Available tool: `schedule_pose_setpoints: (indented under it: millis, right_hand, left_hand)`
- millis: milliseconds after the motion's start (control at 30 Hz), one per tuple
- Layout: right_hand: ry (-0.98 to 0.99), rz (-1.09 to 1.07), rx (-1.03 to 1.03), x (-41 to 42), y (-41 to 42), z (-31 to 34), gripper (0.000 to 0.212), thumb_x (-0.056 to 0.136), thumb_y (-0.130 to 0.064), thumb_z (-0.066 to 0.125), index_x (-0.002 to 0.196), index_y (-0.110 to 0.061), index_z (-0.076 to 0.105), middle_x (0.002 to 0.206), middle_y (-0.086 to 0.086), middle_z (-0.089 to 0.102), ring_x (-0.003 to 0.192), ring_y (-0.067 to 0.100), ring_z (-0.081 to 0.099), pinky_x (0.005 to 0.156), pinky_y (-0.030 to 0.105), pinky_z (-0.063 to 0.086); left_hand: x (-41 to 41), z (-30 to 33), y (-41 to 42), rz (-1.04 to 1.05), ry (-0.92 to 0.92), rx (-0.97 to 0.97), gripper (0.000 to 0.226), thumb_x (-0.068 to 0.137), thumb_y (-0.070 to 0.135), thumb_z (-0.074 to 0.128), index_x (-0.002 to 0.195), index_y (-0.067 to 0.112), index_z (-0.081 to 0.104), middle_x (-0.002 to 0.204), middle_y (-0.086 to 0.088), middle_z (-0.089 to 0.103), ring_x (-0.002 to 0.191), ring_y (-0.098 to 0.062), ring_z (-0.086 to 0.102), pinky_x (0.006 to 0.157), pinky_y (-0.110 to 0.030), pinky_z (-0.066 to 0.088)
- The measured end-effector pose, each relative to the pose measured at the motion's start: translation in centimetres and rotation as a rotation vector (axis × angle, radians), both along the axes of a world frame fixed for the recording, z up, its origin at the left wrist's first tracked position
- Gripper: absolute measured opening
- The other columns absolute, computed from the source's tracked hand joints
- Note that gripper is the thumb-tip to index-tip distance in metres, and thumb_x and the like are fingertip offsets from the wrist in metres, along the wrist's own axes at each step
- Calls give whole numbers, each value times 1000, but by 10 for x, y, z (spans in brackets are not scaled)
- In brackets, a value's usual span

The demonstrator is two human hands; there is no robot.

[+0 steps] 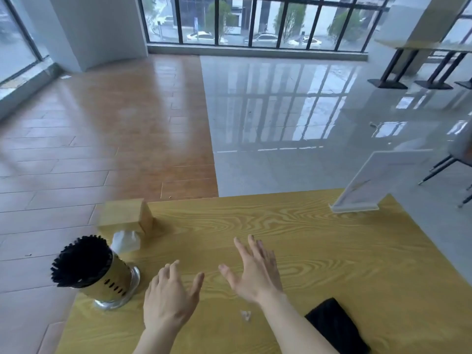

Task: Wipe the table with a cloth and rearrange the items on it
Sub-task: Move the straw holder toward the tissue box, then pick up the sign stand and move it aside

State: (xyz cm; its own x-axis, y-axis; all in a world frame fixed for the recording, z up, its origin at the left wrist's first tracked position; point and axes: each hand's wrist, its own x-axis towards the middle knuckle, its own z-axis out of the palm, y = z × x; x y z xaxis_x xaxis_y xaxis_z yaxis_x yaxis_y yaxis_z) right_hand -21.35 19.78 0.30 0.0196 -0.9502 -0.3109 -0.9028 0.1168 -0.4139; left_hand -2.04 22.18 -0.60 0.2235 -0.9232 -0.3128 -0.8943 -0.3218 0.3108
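Note:
A yellow wood-grain table (293, 226) fills the lower half of the view. My left hand (169, 297) and my right hand (255, 272) hover side by side over its middle, fingers spread, holding nothing. A folded black cloth (337, 325) lies flat near the front edge, to the right of my right forearm. At the table's left edge stands a gold holder full of black chopsticks (94, 272). Behind it is a wooden tissue box (126, 217) with a white tissue (126, 241) sticking out. A clear acrylic sign stand (375, 182) stands at the far right corner.
A small crumpled scrap (245, 315) lies on the table between my forearms. Beyond the table are wood flooring on the left and glossy grey tiles on the right. Chair legs (444, 167) show at the right edge, and another table (421, 47) stands by the windows.

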Motion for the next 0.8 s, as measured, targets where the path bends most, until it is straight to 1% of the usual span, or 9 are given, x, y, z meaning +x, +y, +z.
schedule_pose_setpoints:
  millis: [100, 167, 333, 467, 567, 633, 700, 800]
  right_hand:
    - [24, -23, -25, -68, -5, 5, 87, 88, -78, 36, 160, -41, 5, 171, -1, -9, 158, 22, -8, 127, 51, -3]
    - [28, -60, -30, -124, -9, 8, 86, 88, -78, 36, 160, -41, 5, 171, -1, -10, 158, 23, -7, 127, 52, -2]
    - [6, -207, -46, -268, -19, 15, 87, 88, -79, 36, 160, -40, 7, 172, 0, -4, 158, 22, -3, 128, 49, 2]
    - [-47, -321, -78, -365, -39, 21, 88, 88, -77, 43, 161, -38, 11, 172, 0, 4, 158, 22, 3, 128, 49, 7]
    - [-140, -424, -99, -422, -60, 24, 89, 87, -74, 49, 160, -34, 18, 169, 4, 19, 156, 25, 15, 125, 50, 18]
    - [-247, -499, -102, -452, -74, 24, 91, 86, -72, 55, 160, -30, 21, 167, 5, 26, 154, 26, 23, 123, 47, 26]
    - [-394, -585, -120, -476, -91, 25, 91, 86, -68, 61, 159, -28, 25, 167, 4, 26, 152, 26, 27, 120, 43, 28]
    - [-619, -722, -170, -502, -120, 27, 88, 87, -60, 67, 158, -27, 27, 166, 0, 26, 151, 25, 30, 115, 40, 31]
  left_hand:
    - [-63, 7, -18, -152, -53, -106, 89, 89, 78, 29, 160, 25, 21, 167, -2, 27, 154, -23, 25, 125, -38, 20]
    - [-112, 9, -31, -214, -45, -138, 89, 88, 79, 29, 160, 26, 20, 169, -2, 23, 156, -23, 20, 127, -40, 14]
    - [-249, 19, -64, -304, 40, -182, 89, 88, 79, 30, 160, 28, 17, 170, -1, 18, 157, -23, 16, 127, -39, 12]
    - [-347, 25, -94, -303, 167, -171, 91, 86, 80, 32, 160, 31, 15, 170, 1, 17, 156, -23, 18, 125, -41, 18]
    - [-400, 27, -120, -297, 253, -150, 93, 85, 81, 37, 160, 32, 15, 170, 1, 18, 155, -25, 21, 123, -45, 24]
    - [-427, 29, -139, -265, 324, -133, 94, 83, 81, 42, 160, 33, 17, 168, -1, 22, 152, -28, 27, 119, -49, 31]
    - [-448, 32, -157, -224, 395, -118, 93, 83, 78, 47, 159, 33, 18, 166, -3, 27, 149, -30, 33, 114, -49, 37]
    - [-474, 35, -183, -179, 500, -104, 93, 86, 69, 55, 160, 30, 16, 165, -5, 27, 147, -31, 36, 110, -47, 37]
